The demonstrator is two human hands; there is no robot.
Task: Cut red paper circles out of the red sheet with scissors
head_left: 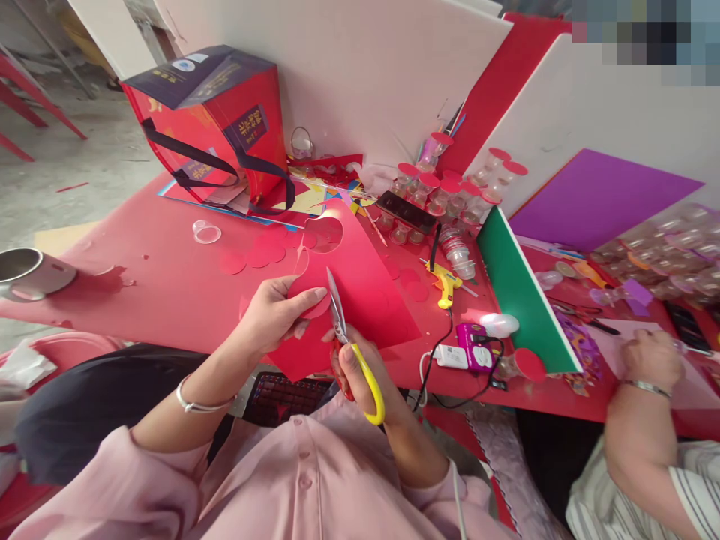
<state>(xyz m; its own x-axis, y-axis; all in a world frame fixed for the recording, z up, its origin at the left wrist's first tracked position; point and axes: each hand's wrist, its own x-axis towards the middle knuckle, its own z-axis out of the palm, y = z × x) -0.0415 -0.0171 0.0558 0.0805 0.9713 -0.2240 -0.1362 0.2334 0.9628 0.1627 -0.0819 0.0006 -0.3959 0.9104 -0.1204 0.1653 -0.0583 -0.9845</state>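
Observation:
My left hand (275, 311) pinches a sheet of red paper (371, 277) along its left part, thumb on top. Round bites are cut out of the sheet's upper edge, and a rounded piece stands out by my left thumb. In my right hand (368, 367) is a pair of scissors (338, 311) with one yellow and one red handle. Its blades point up and lie against the paper, right of my left thumb; whether they are parted is hard to make out. Several cut red paper circles (267, 249) lie on the table beyond my left hand.
A red gift bag (225, 120) stands at the back left, a mug (34, 274) at the left edge. Right are a yellow glue gun (445, 283), a phone (406, 212) on clear cups and a green divider (526, 292). Another person's hand (652, 356) works beyond it.

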